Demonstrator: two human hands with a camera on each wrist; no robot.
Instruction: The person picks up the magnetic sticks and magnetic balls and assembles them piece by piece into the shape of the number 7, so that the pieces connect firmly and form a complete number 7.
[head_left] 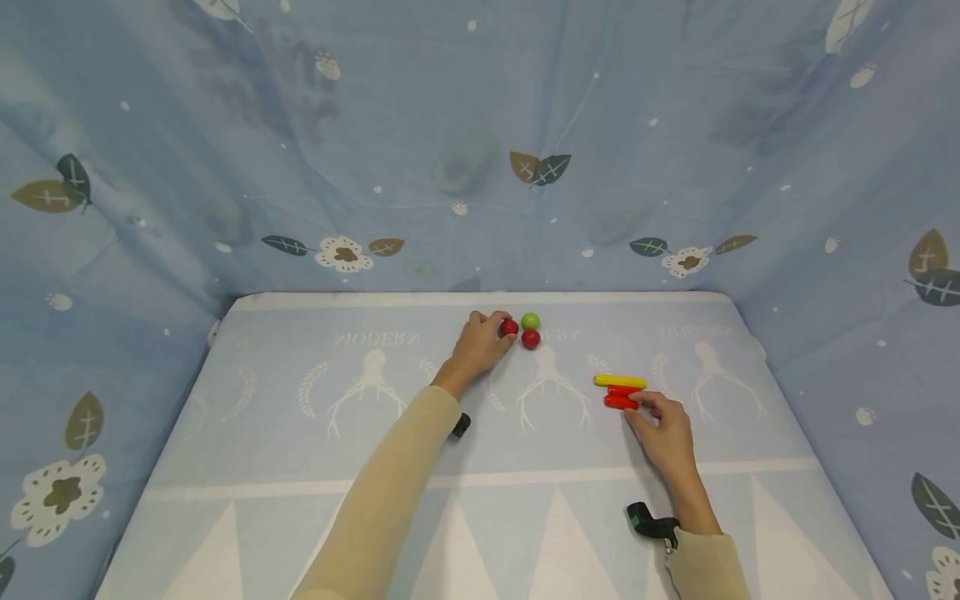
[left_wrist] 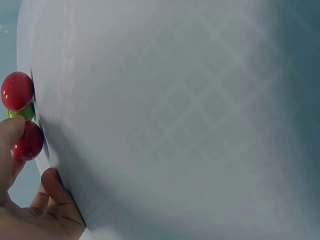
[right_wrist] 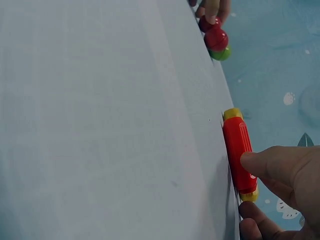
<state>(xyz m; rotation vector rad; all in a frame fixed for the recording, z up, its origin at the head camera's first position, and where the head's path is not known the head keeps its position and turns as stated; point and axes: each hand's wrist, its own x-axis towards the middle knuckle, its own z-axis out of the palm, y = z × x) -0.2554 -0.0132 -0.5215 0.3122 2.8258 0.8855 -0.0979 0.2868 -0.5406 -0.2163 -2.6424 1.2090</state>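
In the head view my left hand (head_left: pixel 480 342) pinches a small glossy red ball (head_left: pixel 508 327) between thumb and finger. A second red ball (head_left: pixel 531 339) and a green ball (head_left: pixel 530 321) lie right beside it. The left wrist view shows a fingertip on the held ball (left_wrist: pixel 28 142). Over to the right, my right hand (head_left: pixel 663 429) holds the nearest red stick (head_left: pixel 619 402) at its right end. Another red stick (head_left: pixel 622 390) and a longer yellow stick (head_left: pixel 619 381) lie against it. A ridged red stick (right_wrist: pixel 239 150) under my fingertip mostly hides the yellow one in the right wrist view.
A pale blue patterned cloth (head_left: pixel 285 450) covers the table. Blue curtains (head_left: pixel 480 150) with leaf prints stand at the back and both sides. Black wrist-camera mounts (head_left: pixel 651 523) stick out from both wrists.
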